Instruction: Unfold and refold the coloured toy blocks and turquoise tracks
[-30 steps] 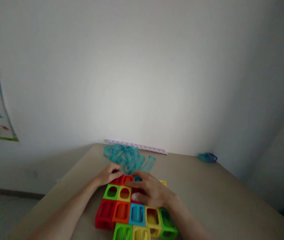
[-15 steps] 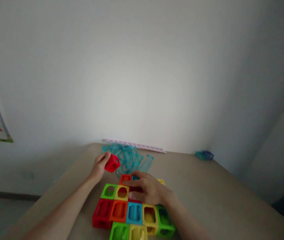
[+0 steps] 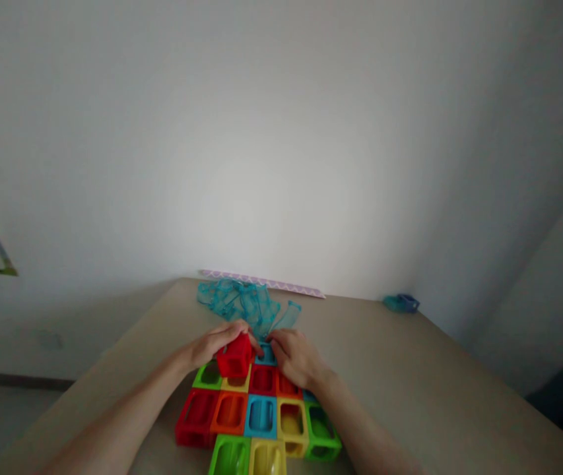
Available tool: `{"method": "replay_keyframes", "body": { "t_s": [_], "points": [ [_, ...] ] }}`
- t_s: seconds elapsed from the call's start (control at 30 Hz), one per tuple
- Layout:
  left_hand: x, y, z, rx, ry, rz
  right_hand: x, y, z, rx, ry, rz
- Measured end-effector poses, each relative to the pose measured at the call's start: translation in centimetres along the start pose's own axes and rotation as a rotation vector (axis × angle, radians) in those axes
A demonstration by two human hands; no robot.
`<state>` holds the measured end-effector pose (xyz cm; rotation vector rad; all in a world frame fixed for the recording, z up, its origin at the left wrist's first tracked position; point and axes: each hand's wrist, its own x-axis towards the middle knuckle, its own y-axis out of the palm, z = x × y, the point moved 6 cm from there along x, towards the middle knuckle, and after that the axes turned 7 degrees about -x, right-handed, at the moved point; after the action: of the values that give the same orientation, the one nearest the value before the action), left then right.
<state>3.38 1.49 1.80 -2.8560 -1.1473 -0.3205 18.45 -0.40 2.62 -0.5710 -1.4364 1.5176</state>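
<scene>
Several colourful hollow plastic blocks lie joined in a flat layer, with a light blue block (image 3: 261, 415) near its middle. My left hand (image 3: 224, 336) is closed on a red block (image 3: 234, 356), held over the layer's back left part and covering some of the blocks beneath. With fingers bent and close together, my right hand (image 3: 298, 356) grips the back blue block (image 3: 266, 354) from its right side. Its palm and wrist hide parts of the orange block (image 3: 287, 386) and the blocks at the right.
Behind the blocks lies a pile of transparent teal plastic pieces (image 3: 241, 303). A lilac patterned strip (image 3: 261, 282) runs along the wall at the table's back edge. Small blue pieces (image 3: 402, 303) sit at the far right corner of the beige table (image 3: 410, 382).
My left hand has brought the red block right and down over the layer. The right hand has drawn back from the middle blocks to the back blue block.
</scene>
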Motion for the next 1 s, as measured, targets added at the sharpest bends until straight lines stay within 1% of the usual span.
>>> {"method": "replay_keyframes", "body": {
  "t_s": [0.17, 0.33, 0.43, 0.5, 0.67, 0.73, 0.8, 0.87, 1.0],
  "points": [
    [0.4, 0.0, 0.5, -0.062, -0.016, -0.026, 0.0, 0.1, 0.0, -0.039, 0.019, 0.033],
    [0.5, -0.3, 0.9, -0.022, -0.031, -0.089, 0.1, 0.3, 0.1, -0.098, 0.003, 0.054],
    [0.5, -0.5, 1.1, 0.005, -0.044, -0.102, 0.1, 0.3, 0.0, -0.119, 0.012, 0.048],
    [0.5, -0.5, 1.0, 0.055, -0.049, -0.089, 0.1, 0.3, -0.1, -0.119, 0.037, 0.041],
    [0.4, -0.9, 0.1, 0.194, 0.021, -0.059, 0.0, 0.4, -1.1, -0.139, 0.166, 0.029],
    [0.2, -1.1, -0.4, 0.212, 0.045, -0.056, 0.0, 0.5, -1.3, -0.108, 0.179, 0.037],
    [-0.1, -1.2, -0.8, 0.228, 0.075, -0.063, 0.0, 0.5, -1.1, -0.069, 0.153, 0.046],
    [-0.2, -1.3, -1.1, 0.232, 0.093, -0.064, 0.0, 0.4, -0.7, -0.048, 0.091, 0.041],
    [-0.3, -1.4, -1.1, 0.191, 0.086, -0.070, -0.6, -0.9, 1.1, -0.022, -0.150, -0.075]
  ]
}}
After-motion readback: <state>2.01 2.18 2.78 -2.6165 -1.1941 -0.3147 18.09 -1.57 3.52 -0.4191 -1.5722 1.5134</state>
